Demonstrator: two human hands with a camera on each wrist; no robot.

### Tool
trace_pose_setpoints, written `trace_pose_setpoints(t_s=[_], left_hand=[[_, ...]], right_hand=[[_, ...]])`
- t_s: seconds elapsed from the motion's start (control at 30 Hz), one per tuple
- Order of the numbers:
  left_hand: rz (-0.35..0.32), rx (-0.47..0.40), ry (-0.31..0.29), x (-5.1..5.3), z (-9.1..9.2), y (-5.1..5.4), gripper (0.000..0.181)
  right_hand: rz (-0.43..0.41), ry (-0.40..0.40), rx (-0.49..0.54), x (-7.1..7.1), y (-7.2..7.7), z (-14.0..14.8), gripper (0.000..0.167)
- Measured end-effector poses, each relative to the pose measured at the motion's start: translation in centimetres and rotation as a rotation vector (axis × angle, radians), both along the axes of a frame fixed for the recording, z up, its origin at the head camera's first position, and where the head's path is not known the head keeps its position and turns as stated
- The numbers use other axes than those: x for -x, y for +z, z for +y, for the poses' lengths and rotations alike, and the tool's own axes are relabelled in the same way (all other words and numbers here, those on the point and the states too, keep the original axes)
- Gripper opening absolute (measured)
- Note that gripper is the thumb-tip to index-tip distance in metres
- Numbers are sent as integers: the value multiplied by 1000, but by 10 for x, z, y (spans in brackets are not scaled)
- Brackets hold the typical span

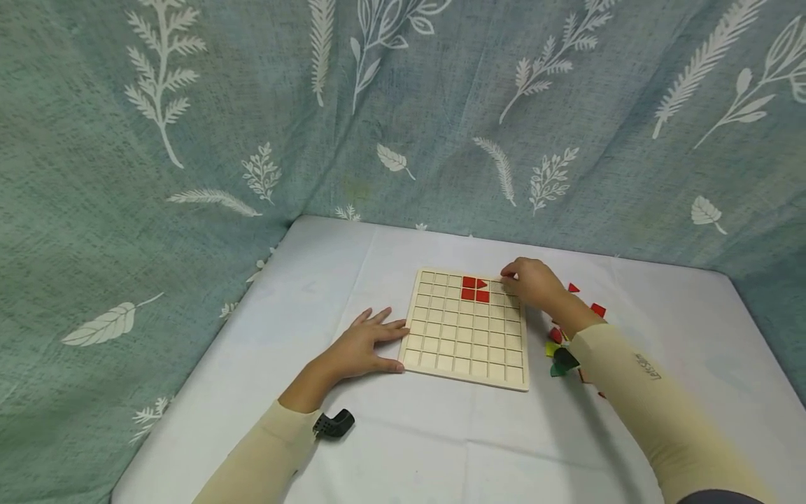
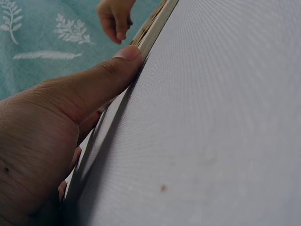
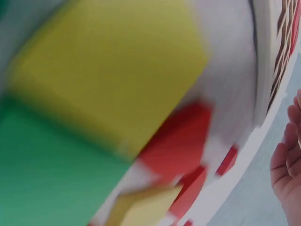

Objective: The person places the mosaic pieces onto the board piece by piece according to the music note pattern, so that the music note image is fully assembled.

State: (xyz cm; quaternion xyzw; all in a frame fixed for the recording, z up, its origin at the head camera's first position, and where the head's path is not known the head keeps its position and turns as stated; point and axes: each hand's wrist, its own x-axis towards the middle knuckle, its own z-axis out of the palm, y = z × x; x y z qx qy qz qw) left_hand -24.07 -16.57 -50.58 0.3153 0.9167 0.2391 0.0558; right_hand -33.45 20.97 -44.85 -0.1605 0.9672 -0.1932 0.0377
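Note:
A wooden grid board lies on the white table. Three red squares and a red triangle sit in cells near its far edge. Fingers spread, my left hand rests at the board's left side, with the thumb touching the edge in the left wrist view. Over the board's far right corner is my right hand, fingers bent and fingertips close together. Whether a piece is between those fingertips is hidden.
Loose coloured pieces lie right of the board, partly under the right forearm: a yellow piece, a green piece and several red ones, including a red square. A leaf-patterned curtain hangs behind the table.

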Motion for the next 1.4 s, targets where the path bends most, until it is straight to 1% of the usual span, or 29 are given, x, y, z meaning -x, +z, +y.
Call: trace_pose_setpoints(t_s=[0.1, 0.33, 0.43, 0.67, 0.8, 0.97, 1.07, 1.23, 1.33, 1.4], left_hand=[[-4, 2, -1, 0, 0, 0, 84], [-4, -2, -7, 1, -1, -1, 83], [-2, -12, -7, 2, 0, -1, 83], [4, -13, -9, 3, 0, -4, 87], [7, -24, -6, 3, -1, -6, 86], [15, -26, -5, 3, -1, -7, 86], [13, -35, -9, 3, -2, -7, 86], [5, -30, -10, 3, -1, -6, 85], [1, -25, -5, 3, -1, -5, 85], [1, -23, -3, 3, -1, -5, 85]], right_hand=[[-2, -27, -2, -2, 0, 14, 24], [-40, -78, 2, -9, 2, 47, 24], [-33, -107, -6, -12, 2, 59, 25], [-63, -219, 21, -18, -5, 83, 25], [-100, -252, 52, -18, -8, 88, 27], [-158, -240, 55, -16, -9, 83, 29], [-166, -219, 38, -16, -10, 80, 30], [-199, -195, 24, -16, -14, 78, 39], [-197, -178, 12, -17, -16, 76, 39], [-180, -167, 4, -17, -16, 75, 36]])
